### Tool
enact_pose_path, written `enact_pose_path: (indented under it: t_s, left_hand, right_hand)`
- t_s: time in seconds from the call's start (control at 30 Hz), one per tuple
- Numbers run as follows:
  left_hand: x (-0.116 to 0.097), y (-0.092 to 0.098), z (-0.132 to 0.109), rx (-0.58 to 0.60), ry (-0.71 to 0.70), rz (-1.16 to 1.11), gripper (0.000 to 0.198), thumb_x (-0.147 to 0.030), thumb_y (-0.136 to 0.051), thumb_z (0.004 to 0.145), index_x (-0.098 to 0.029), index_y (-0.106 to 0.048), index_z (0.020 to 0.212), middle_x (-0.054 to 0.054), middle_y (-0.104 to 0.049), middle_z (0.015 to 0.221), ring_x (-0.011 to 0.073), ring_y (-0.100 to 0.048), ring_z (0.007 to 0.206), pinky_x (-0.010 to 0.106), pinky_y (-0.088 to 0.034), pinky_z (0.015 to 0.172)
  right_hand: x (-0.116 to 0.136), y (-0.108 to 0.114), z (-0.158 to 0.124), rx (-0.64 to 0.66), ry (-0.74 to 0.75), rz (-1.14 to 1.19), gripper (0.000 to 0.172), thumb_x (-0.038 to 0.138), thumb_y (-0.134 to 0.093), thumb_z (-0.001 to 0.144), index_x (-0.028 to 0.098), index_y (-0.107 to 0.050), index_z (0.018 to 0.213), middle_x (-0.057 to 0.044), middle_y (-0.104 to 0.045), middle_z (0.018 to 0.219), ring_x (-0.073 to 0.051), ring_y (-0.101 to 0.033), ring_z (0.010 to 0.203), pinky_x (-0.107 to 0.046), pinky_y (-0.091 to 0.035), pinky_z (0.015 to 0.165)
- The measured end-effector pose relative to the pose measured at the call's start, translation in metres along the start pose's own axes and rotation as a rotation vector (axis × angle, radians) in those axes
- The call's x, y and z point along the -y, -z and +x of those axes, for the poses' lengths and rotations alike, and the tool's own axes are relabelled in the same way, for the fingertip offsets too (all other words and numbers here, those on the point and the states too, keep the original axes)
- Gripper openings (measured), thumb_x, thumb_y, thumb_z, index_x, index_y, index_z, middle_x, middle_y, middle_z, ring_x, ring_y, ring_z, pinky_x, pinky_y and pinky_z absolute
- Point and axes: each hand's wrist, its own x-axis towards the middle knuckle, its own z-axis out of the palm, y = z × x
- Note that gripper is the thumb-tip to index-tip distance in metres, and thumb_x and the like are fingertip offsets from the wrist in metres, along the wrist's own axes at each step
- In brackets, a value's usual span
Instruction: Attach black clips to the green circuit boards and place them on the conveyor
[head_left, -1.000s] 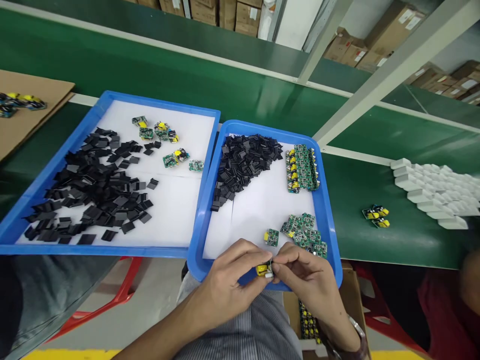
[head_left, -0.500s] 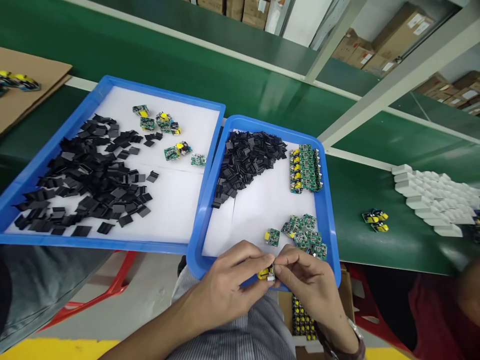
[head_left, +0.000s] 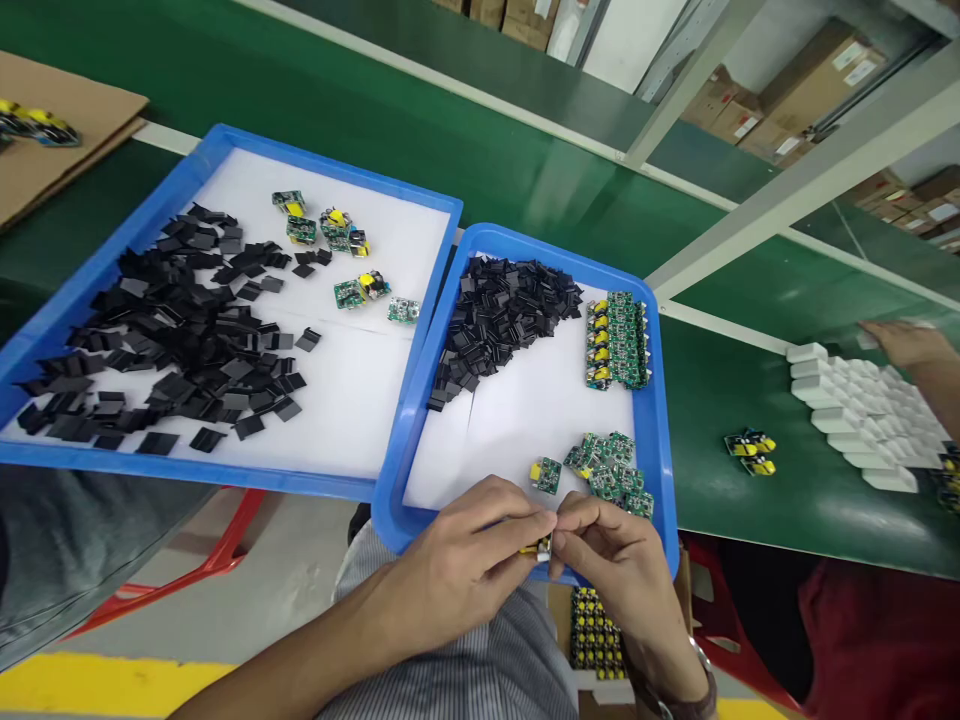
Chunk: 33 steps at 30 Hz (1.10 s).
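Note:
Both hands meet over the near edge of the right blue tray (head_left: 390, 500). Between their fingertips is a small circuit board (head_left: 544, 547) with a yellow part, mostly covered by the fingers. My left hand (head_left: 480, 545) is closed on its left side. My right hand (head_left: 611, 550) pinches it from the right; whether a black piece is also in the fingers I cannot make out. Just beyond lie a single circuit board (head_left: 545, 475) and a loose pile of green circuit boards (head_left: 611, 465). Farther off in this tray are a heap of folded black pieces (head_left: 502, 320) and a neat row of boards (head_left: 619, 340).
A larger blue tray (head_left: 300, 480) on the left holds scattered black pieces (head_left: 195, 350) and several boards. Cardboard (head_left: 67, 130) lies at far left. To the right are boards (head_left: 751, 452), white blocks (head_left: 870, 410) and another person's hand (head_left: 911, 345). A box of boards (head_left: 596, 640) sits below.
The board between my fingers has turned, showing less of its yellow part. My hands stay together at the tray edge. Another person's hand has appeared by the white blocks. The view has shifted slightly.

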Motion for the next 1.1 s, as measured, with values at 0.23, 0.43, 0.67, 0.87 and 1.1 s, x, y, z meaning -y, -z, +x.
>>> enact_pose_path:
  t_s: [0.23,0.43,0.67,0.87,1.1]
  left_hand:
    - [-0.004,0.004,-0.002,0.015,0.097,-0.092,0.052,0.0,-0.068,0.091,-0.021,-0.063,0.138,0.006,-0.068,0.121,0.0121,-0.065,0.115,0.026,-0.058,0.1]
    - [-0.003,0.014,-0.003,0.076,0.193,-0.216,0.06,-0.009,-0.075,0.092,-0.032,-0.059,0.145,0.0,-0.068,0.13,0.012,-0.066,0.118,0.028,-0.057,0.102]
    - [-0.001,0.016,0.001,0.138,0.162,-0.27,0.066,-0.007,-0.077,0.09,-0.034,-0.059,0.148,0.002,-0.069,0.125,0.0163,-0.063,0.119,0.036,-0.055,0.102]
    - [-0.002,0.016,0.001,0.133,0.128,-0.28,0.067,-0.004,-0.077,0.089,-0.032,-0.06,0.148,0.005,-0.07,0.119,0.0178,-0.064,0.112,0.037,-0.056,0.096]
    - [-0.001,0.019,0.001,0.177,0.121,-0.237,0.064,-0.005,-0.078,0.087,-0.031,-0.062,0.144,0.004,-0.07,0.115,0.0171,-0.063,0.111,0.036,-0.056,0.095]
  right_hand:
    - [0.002,0.003,0.002,0.066,0.029,0.078,0.028,0.008,-0.067,0.098,0.031,-0.078,0.111,0.0,-0.067,0.092,-0.01,-0.073,0.073,-0.022,-0.061,0.071]
    - [0.005,0.003,0.006,0.052,0.02,0.103,0.035,0.02,-0.084,0.087,0.032,-0.076,0.119,-0.003,-0.064,0.104,-0.01,-0.062,0.088,-0.02,-0.055,0.08]
    - [0.002,-0.003,0.013,0.081,-0.059,0.28,0.038,0.019,-0.092,0.076,0.028,-0.077,0.111,-0.002,-0.063,0.1,-0.009,-0.058,0.089,-0.017,-0.051,0.078]
    - [0.005,-0.008,0.017,0.108,-0.054,0.349,0.032,0.008,-0.088,0.078,0.025,-0.076,0.103,0.0,-0.063,0.095,-0.007,-0.062,0.087,-0.016,-0.053,0.078]
    - [-0.001,-0.009,0.024,0.147,-0.118,0.431,0.031,0.002,-0.086,0.076,0.019,-0.069,0.095,0.001,-0.066,0.087,-0.006,-0.064,0.079,-0.016,-0.053,0.073]
